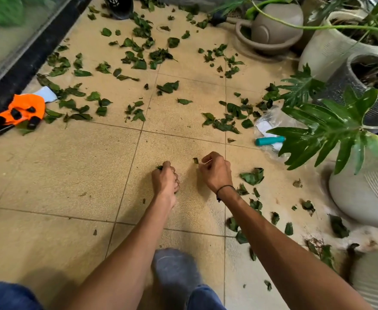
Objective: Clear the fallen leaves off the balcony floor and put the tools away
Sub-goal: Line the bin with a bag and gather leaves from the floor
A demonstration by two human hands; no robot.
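Several green fallen leaves (139, 54) lie scattered over the beige tiled balcony floor (71, 175), thickest at the far middle and along the right side. My left hand (164, 179) is curled into a fist low over the tiles and grips leaves; a bit of green shows at its top. Just to its right, my right hand (216, 170) pinches a small leaf (196, 160) between its fingertips. An orange glove (23, 111) with black fingertips lies at the left by the wall. A teal-handled tool (269, 140) rests on a clear plastic bag (273, 121) at the right.
Potted plants stand along the right: a white ribbed pot (362, 193), a grey pot (349, 86) and a big split-leaf plant (331, 128) overhanging the floor. A grey watering can (275, 25) sits at the back. A black sill (27, 61) runs along the left. My socked foot (174, 269) is below.
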